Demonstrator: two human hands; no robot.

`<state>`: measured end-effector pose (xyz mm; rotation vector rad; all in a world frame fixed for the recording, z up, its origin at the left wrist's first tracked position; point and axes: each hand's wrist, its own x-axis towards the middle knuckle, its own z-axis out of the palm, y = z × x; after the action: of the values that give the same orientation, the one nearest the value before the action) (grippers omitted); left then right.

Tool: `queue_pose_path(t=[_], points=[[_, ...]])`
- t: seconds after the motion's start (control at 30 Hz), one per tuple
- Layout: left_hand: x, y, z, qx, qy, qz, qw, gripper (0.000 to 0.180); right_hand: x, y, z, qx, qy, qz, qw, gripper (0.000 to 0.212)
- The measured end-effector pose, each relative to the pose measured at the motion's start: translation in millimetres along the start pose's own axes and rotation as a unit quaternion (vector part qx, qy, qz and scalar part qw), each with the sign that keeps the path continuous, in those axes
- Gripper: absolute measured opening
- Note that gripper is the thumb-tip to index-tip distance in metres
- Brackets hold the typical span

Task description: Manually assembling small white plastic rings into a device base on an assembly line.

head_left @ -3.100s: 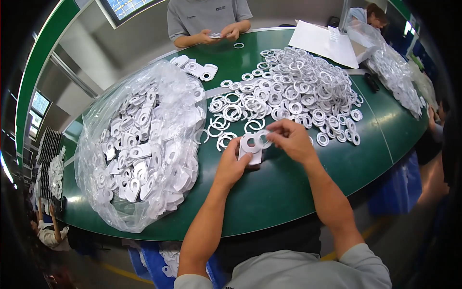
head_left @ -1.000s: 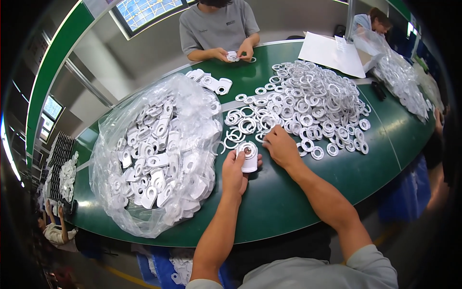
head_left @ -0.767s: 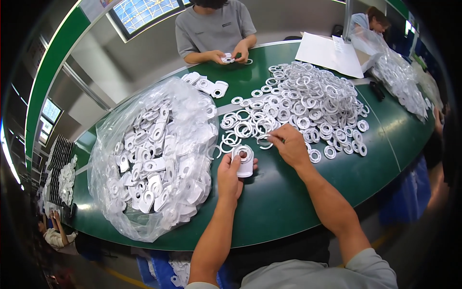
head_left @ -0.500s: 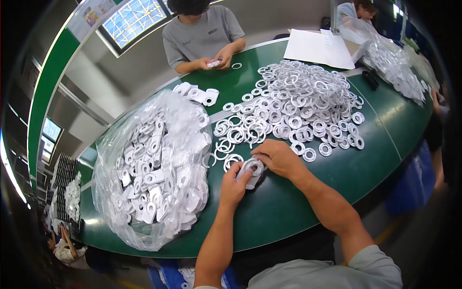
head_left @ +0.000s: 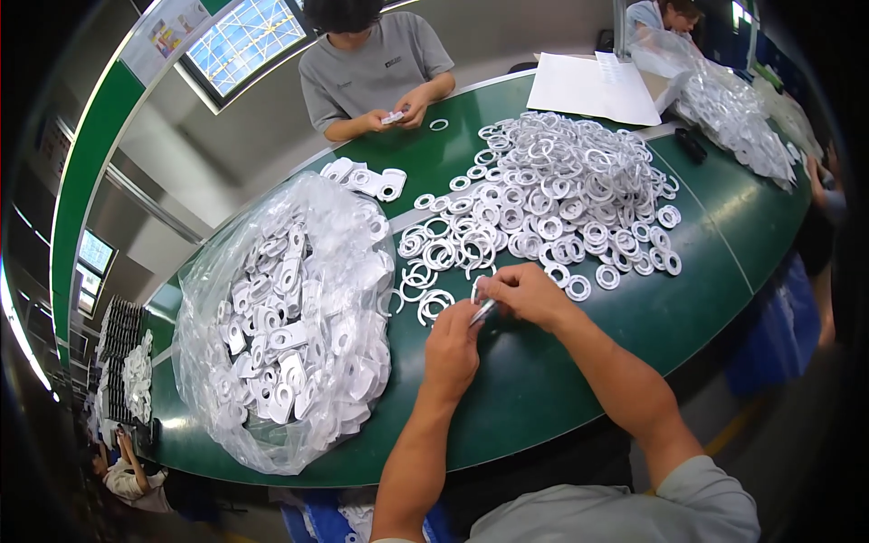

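Between my two hands, just in front of the ring pile, is a white flat plastic piece with a round hole [head_left: 484, 313], now seen almost edge-on. My left hand [head_left: 451, 351] is closed round its lower end, thumb and fingers pressing its faces. The fingers of my right hand [head_left: 529, 294] pinch at its upper end, partly hiding it. Loose white rings [head_left: 435, 306] lie just beyond my left fingers. Behind them spreads a big heap of white and grey rings [head_left: 552, 195]. To the left, a clear plastic bag [head_left: 204, 362] holds many similar holed pieces [head_left: 290, 335].
Across the green table [head_left: 543, 398] a person in grey [head_left: 385, 68] handles a small white part. Several holed pieces [head_left: 367, 179] lie near that person. Papers [head_left: 588, 89], a black object [head_left: 690, 145] and another filled clear bag [head_left: 738, 113] are at the far right.
The plastic piece has been tipped from face-up to nearly edge-on. My left hand has turned with it, and my right fingers stay at its upper end.
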<state>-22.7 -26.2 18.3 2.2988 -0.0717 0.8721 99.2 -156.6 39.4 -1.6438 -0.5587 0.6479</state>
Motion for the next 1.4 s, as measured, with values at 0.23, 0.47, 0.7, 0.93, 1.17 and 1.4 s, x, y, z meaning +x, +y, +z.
queue_pose_path(t=[0.23, 0.47, 0.7, 0.93, 1.17, 1.4], points=[[1, 0, -2, 0.073, -0.115, 0.086, 0.987, 0.022, 4, 7, -2, 0.065, -0.055, 0.031, 0.996, 0.029], [1, -12, -13, -0.306, 0.022, -0.321, 0.896, 0.017, 5, -1, -21, 0.097, 0.061, -0.041, 0.993, 0.019], [-1, -13, -7, -0.505, -0.032, -0.422, 0.752, 0.034, 1, 3, 4, 0.074, 0.039, -0.048, 0.995, 0.017], [-1, -11, -2, -0.53, -0.039, -0.41, 0.741, 0.046, 2, 9, 6, 0.027, 0.041, -0.01, 0.999, 0.021], [-3, -14, -4, -0.53, -0.05, -0.408, 0.742, 0.044, -1, 2, 7, -0.029, 0.043, 0.001, 0.999, 0.017], [-3, -12, -2, -0.512, -0.071, -0.401, 0.756, 0.037, -4, 2, 14, -0.066, 0.064, -0.029, 0.995, 0.018]])
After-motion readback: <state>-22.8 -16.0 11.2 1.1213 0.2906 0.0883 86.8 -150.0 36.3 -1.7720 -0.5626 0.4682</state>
